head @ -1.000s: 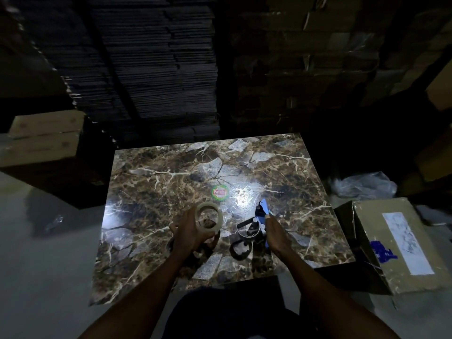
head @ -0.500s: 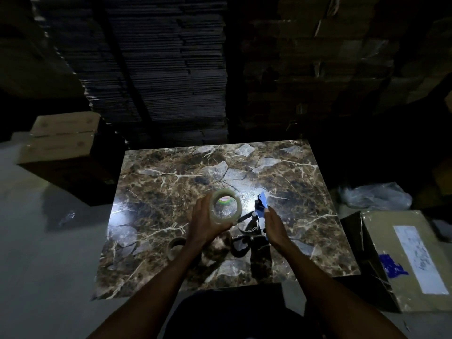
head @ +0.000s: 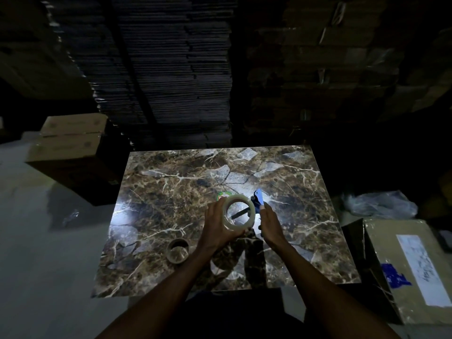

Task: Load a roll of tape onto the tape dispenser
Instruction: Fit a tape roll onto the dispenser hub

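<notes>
Tape roll (head: 238, 212), clear and wide, is held up on edge above the middle of the marble worktop (head: 171, 192), its open core facing the camera. The left hand (head: 216, 228) is clamped around its left and lower rim, fingers curled beneath it. Just right of the roll stands the tape dispenser (head: 257, 204), black with a blue plate at its far end; one black bar of it shows through the roll's core. The right hand (head: 270, 226) is closed on the dispenser from the right side, its fingertips at the blue part. Roll and dispenser look close to touching, though contact cannot be made out in the dim light.

By count: two rolls and one dispenser. The second roll (head: 177, 250), darker and smaller, lies flat near the worktop's near-left corner, well apart from the hands. A round green sticker (head: 223, 195) peeks out behind the held roll.

Off the worktop, a taped carton (head: 413, 267) sits by the right edge, a plastic bag (head: 380, 204) beyond it, two stacked cartons (head: 68, 145) off the far-left corner, and flattened cardboard stacks (head: 171, 69) behind the far edge.
</notes>
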A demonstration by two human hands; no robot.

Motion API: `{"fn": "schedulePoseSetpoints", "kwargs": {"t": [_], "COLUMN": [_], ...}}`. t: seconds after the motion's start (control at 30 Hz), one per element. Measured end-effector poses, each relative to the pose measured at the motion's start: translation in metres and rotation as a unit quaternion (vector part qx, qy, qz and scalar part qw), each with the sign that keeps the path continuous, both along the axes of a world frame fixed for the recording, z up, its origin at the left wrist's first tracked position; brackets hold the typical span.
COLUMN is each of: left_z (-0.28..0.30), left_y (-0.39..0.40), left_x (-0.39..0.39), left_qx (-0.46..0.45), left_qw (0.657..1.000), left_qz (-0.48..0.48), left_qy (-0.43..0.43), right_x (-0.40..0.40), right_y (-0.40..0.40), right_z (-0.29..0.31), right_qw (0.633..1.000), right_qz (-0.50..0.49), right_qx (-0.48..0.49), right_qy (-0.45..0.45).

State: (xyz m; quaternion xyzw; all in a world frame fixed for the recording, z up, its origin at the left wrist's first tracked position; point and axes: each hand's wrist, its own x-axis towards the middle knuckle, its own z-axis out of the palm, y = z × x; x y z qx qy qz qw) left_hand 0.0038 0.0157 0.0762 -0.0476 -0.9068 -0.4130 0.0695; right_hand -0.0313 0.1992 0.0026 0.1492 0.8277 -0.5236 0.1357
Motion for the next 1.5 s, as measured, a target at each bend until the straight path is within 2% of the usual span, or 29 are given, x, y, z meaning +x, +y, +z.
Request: {"fn": "schedulePoseSetpoints", "kwargs": {"t": [0.1,0.33,0.77,1.0,1.33,1.5], "left_z": [0.0,-0.004,0.011,-0.001,-0.021,-0.016], "left_y": [0.002,0.006,0.016,0.018,0.023,0.031], "left_x": [0.0,0.006,0.018,0.02,0.025,0.03], "left_qx": [-0.006,-0.029,0.015,-0.003,-0.012,0.015], "left_qw": [1.0,0.999,0.998,1.0,0.996,0.992], "left_qz": [0.003,0.019,0.05,0.01,0.082,0.118], "left_qy": [-0.005,-0.003,0.037,0.003,-0.04,-0.053], "right_x": [0.001,0.011,0.024,0.031,0.032,0.032], "right_y": [0.001,-0.011,-0.012,-0.01,-0.017,-0.021], "right_z": [-0.006,0.031,0.04,0.036,0.04,0.048], "right_qw": [1.0,0.999,0.999,0.999,0.999,0.999], "right_qz": [0.002,0.008,-0.01,-0.03,-0.027,-0.029], "right_qx": [0.002,0.036,0.042,-0.011,-0.001,-0.003], "right_qy": [-0.003,-0.016,0.003,0.005,0.023,0.028]}}
